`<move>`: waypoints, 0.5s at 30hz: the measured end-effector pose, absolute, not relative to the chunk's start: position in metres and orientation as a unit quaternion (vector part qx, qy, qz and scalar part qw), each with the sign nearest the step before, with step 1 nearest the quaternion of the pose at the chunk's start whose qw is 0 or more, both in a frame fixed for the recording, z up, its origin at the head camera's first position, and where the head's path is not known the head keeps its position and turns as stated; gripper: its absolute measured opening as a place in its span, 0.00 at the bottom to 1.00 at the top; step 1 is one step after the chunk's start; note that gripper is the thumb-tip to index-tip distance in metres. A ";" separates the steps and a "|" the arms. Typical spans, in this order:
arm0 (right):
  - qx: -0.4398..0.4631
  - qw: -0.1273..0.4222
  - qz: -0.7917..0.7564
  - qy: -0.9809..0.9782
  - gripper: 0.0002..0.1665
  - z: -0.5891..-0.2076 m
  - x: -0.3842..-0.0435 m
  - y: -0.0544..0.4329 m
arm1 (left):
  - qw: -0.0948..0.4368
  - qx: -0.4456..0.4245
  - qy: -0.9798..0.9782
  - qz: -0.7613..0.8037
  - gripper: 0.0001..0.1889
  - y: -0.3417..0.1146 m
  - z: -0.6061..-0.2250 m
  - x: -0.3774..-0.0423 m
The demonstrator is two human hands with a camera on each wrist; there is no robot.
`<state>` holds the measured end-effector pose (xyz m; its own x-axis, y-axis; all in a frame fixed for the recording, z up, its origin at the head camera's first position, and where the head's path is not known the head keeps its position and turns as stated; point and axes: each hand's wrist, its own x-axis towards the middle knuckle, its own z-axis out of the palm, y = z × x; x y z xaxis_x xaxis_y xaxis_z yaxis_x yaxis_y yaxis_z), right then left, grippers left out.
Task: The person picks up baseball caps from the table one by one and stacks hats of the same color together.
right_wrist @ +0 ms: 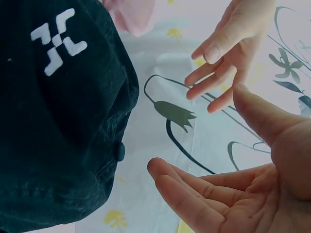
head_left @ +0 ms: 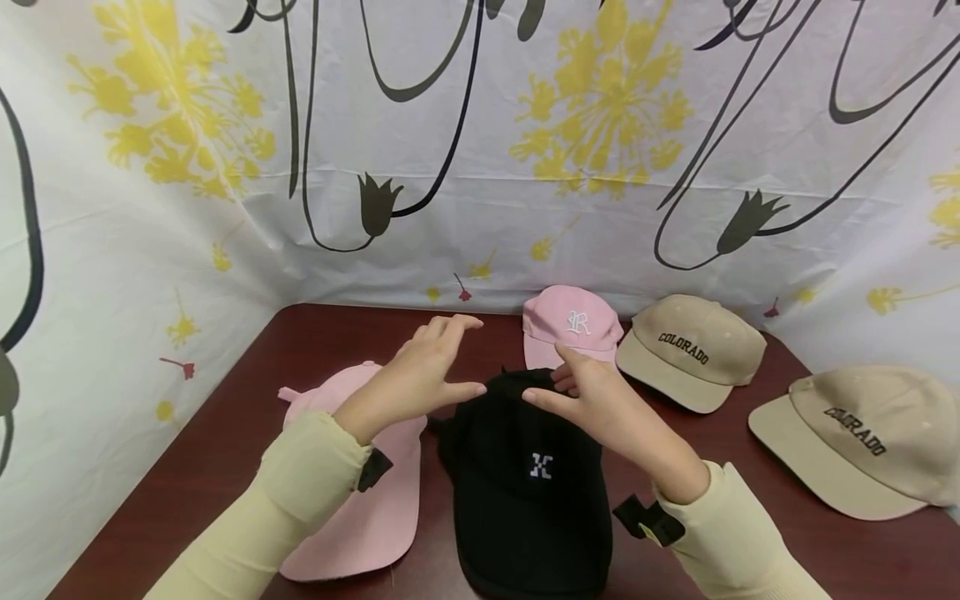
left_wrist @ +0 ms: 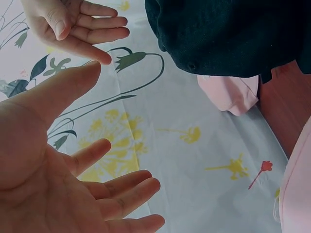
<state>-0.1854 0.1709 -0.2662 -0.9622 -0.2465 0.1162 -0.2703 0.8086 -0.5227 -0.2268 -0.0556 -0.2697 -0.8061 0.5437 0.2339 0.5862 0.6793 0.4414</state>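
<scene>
A black cap (head_left: pixel 528 492) with a small white emblem lies in the middle of the table, brim toward me. My left hand (head_left: pixel 416 367) hovers by its far left edge, fingers extended and nothing in them. Over the cap's far right side is my right hand (head_left: pixel 592 400), fingers loosely spread and holding nothing. Both palms show bare in the left wrist view, where the left hand (left_wrist: pixel 63 179) is nearest. In the right wrist view the black cap (right_wrist: pixel 63 126) fills the left side, beside the right hand (right_wrist: pixel 233 189). A pink cap (head_left: pixel 375 500) lies under my left forearm, partly hidden.
A smaller pink cap (head_left: pixel 566 321) with a white letter stands at the back. To its right are a beige cap (head_left: pixel 693 350) and another beige cap (head_left: pixel 862 442), both lettered COLORADO. A patterned white cloth (head_left: pixel 465 150) hangs around the dark red table (head_left: pixel 217 433).
</scene>
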 end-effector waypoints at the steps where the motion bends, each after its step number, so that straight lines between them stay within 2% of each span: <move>1: 0.134 0.023 0.276 -0.951 0.46 -0.266 -0.186 0.172 | 0.040 -0.308 -0.915 -0.255 0.39 -0.055 -0.270 -0.227; 15: 0.126 0.026 0.278 -0.952 0.44 -0.268 -0.188 0.185 | 0.021 -0.307 -0.914 -0.264 0.38 -0.045 -0.270 -0.238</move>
